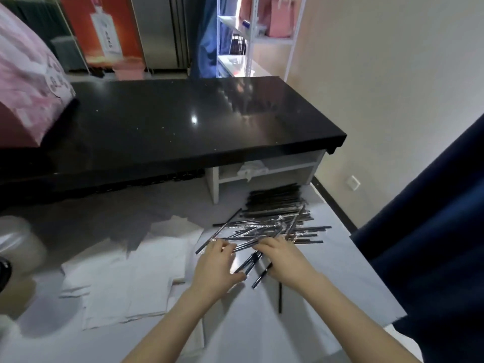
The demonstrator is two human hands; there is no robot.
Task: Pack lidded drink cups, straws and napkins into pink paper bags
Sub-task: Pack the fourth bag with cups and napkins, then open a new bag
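Two hands work the straws, loose on the tabletop. Left hand: grip spread, fingertips on straws. Right hand: covers several; whether it pinches them cannot be told. Napkins lie beside, unpacked. Bag is well apart. Judged early: all packing remains.

Black wrapped straws lie heaped right of flat white napkins.
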